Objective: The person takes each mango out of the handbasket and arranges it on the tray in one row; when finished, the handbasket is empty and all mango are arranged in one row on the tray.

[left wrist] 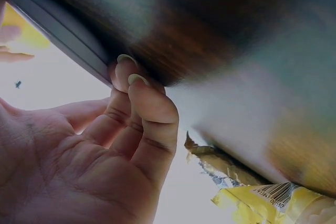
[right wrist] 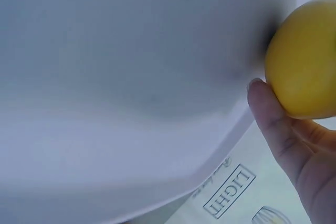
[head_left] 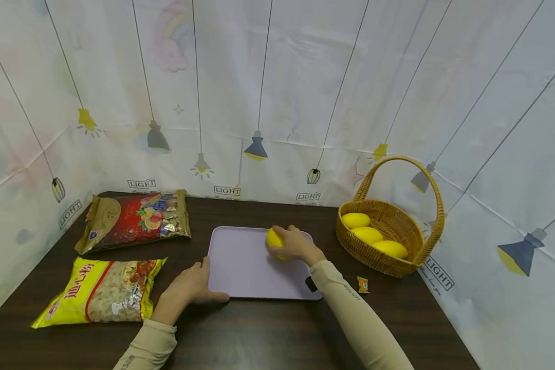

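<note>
Near the left edge of the dark tabletop (head_left: 259, 334) lies a yellow bag (head_left: 102, 295), large red Chinese characters on its front; the left wrist view shows its barcode (left wrist: 275, 193). Behind it, at the far left corner, a red and gold bag (head_left: 136, 220) bears print too small to read. The left hand (head_left: 190, 286) grips the rim of a lilac tray (head_left: 240, 264) by its near left corner, fingers bent at the left side, thumb along the near one. The right hand (head_left: 297, 245) curls fingers and thumb partway round a yellow fruit (head_left: 273, 238), toward the tray's far edge, right of middle. That hand covers much of it — whether it touches the tray I cannot tell. A black piece (head_left: 311, 284) shows beside the right sleeve (head_left: 361, 321), mostly hidden. Nearer the tabletop's right edge sit a small orange wrapper (head_left: 363, 285), its print illegible, and a wicker basket (head_left: 358, 250) holding three more yellow fruits (head_left: 368, 235). The wall cloth (head_left: 231, 77) behind repeats a boxed "LIGHT" — the script beneath is unreadable.
</note>
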Action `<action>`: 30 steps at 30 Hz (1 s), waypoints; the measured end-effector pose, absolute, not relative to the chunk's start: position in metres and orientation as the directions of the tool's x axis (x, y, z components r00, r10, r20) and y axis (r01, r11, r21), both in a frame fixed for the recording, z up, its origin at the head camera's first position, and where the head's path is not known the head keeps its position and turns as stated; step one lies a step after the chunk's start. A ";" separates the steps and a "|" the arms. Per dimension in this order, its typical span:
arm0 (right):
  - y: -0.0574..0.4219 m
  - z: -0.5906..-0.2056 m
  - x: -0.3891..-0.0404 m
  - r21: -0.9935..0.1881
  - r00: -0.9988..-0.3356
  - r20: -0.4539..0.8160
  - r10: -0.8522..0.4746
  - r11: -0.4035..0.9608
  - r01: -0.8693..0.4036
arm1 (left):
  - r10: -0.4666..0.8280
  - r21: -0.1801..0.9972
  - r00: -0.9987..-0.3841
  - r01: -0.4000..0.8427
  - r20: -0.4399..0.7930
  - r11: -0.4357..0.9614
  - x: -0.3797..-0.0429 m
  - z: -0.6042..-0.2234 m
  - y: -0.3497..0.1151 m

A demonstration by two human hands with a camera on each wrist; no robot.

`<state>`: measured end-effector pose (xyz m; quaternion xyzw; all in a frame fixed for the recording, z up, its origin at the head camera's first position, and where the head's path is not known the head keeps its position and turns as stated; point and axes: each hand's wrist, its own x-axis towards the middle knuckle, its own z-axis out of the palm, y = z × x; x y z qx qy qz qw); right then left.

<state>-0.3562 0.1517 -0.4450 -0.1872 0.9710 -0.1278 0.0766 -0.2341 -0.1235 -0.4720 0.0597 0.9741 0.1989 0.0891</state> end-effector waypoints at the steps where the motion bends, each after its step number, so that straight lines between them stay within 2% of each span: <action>1: 0.149 -0.445 -0.356 -0.277 -0.912 -0.102 -0.397 0.892 -0.357 | 0.152 0.397 -0.977 0.081 -0.149 0.914 -0.234 -0.472 -0.124; 18: 0.088 -0.443 -0.358 -0.304 -0.850 -0.147 -0.506 0.841 -0.448 | 0.141 0.412 -0.977 0.063 -0.162 0.909 -0.234 -0.470 -0.127; 30: 0.053 -0.452 -0.361 -0.369 -0.859 -0.144 -0.492 0.832 -0.415 | 0.142 0.423 -0.975 0.059 -0.168 0.904 -0.233 -0.473 -0.125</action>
